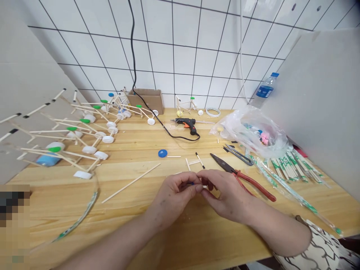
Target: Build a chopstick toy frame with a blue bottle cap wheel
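Note:
My left hand (pixel 172 197) and my right hand (pixel 226 193) meet over the table's front half, fingertips pinched together. Between them shows the pale end of a short stick (pixel 205 186), with a bit of blue beside it; my fingers hide most of both. Just beyond lies a small stick frame (pixel 194 162) with a black-tipped piece on its right. A blue bottle cap (pixel 162 153) and a short stick (pixel 174 156) lie farther left. Red-handled snips (pixel 244 176) rest right beside my right hand, their blades pointing away to the left.
Stick models with cap wheels (pixel 89 149) crowd the left side. A black glue gun (pixel 186 123) lies at the back, its cord crossing a cardboard box (pixel 149 100). To the right are thread scissors (pixel 239 154), a plastic bag (pixel 250 129) and wrapped chopsticks (pixel 292 165).

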A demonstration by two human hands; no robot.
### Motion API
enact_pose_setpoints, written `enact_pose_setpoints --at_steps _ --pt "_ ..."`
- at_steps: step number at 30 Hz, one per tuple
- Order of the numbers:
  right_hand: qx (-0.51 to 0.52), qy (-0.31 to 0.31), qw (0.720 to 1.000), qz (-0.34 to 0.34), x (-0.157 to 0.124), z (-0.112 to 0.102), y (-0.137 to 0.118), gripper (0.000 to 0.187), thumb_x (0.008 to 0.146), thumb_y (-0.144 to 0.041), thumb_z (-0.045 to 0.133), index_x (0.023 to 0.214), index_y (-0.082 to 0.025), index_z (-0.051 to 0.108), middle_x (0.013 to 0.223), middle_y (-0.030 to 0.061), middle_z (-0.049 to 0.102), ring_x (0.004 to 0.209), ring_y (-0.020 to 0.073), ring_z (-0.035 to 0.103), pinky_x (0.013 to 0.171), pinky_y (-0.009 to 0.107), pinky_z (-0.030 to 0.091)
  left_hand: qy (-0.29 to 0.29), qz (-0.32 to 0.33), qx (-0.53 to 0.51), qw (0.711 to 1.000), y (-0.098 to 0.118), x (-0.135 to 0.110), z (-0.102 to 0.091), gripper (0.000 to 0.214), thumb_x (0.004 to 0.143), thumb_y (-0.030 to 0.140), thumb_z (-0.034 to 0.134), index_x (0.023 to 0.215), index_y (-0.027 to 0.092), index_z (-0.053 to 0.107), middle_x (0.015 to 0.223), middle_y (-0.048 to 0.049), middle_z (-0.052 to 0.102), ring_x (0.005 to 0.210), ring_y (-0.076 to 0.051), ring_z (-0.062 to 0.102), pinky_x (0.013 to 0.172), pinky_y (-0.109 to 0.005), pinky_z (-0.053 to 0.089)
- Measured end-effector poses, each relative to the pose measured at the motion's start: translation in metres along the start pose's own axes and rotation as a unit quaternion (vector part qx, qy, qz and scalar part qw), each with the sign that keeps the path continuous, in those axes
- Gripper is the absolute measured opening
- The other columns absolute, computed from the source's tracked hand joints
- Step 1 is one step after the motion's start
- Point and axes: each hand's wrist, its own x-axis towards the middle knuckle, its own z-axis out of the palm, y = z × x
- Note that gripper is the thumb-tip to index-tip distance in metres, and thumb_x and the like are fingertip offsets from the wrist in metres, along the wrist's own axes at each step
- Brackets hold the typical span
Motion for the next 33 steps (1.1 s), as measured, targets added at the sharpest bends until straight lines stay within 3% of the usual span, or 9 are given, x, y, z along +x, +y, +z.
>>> enact_pose_setpoints --at_steps 7,13,18,24,33 --pt "-0.117 0.057 0.987 -0.098 -0.003 0.003 0.007 0.018 0.082 -0.011 0.044 0.093 -0.015 0.058 0.074 0.0056 0.068 0.067 0.0166 0.062 0.059 0.027 0.045 0.029 -0.02 0.006 0.999 -0.001 0.002 -0.001 0.01 0.076 0.023 0.062 0.075 0.014 0.066 0.079 -0.0031 0.066 0.079 -0.016 0.057 0.076 -0.027 0.045" --pt "-0.209 0.106 0.956 -0.178 -0.003 0.0 0.004 0.02 0.083 -0.008 0.042 0.075 -0.016 0.059 0.059 0.0034 0.061 0.053 0.0143 0.053 0.051 0.027 0.038 0.081 -0.05 -0.002 0.995 -0.006 0.002 -0.004 0.013 0.071 0.027 0.068 0.076 0.015 0.068 0.076 -0.0019 0.068 0.077 -0.015 0.059 0.074 -0.026 0.047" --pt "-0.163 0.121 0.97 -0.134 -0.002 -0.008 0.006 0.017 0.085 -0.014 0.044 0.075 -0.018 0.057 0.057 0.0009 0.056 0.052 0.0127 0.049 0.05 0.026 0.034 0.099 -0.052 -0.089 0.99 -0.002 0.005 -0.01 0.016 0.072 0.023 0.069 0.087 0.017 0.07 0.089 -0.0029 0.071 0.082 -0.014 0.063 0.081 -0.028 0.049" --pt "-0.105 0.15 0.98 -0.081 -0.001 -0.011 0.011 0.016 0.087 -0.017 0.045 0.076 -0.018 0.055 0.059 -0.0004 0.056 0.054 0.0111 0.05 0.054 0.023 0.036 0.056 -0.062 -0.177 0.981 0.003 0.004 -0.014 0.021 0.074 0.024 0.068 0.093 0.018 0.068 0.086 -0.0059 0.072 0.084 -0.019 0.067 0.081 -0.034 0.05" --pt "-0.111 0.13 0.979 -0.107 -0.002 -0.009 0.007 0.015 0.087 -0.014 0.043 0.077 -0.017 0.055 0.059 -0.0004 0.056 0.054 0.0113 0.049 0.053 0.023 0.034 0.011 -0.071 -0.205 0.976 0.003 0.006 -0.014 0.028 0.077 0.025 0.065 0.103 0.016 0.064 0.085 -0.0071 0.07 0.075 -0.016 0.065 0.067 -0.026 0.051"
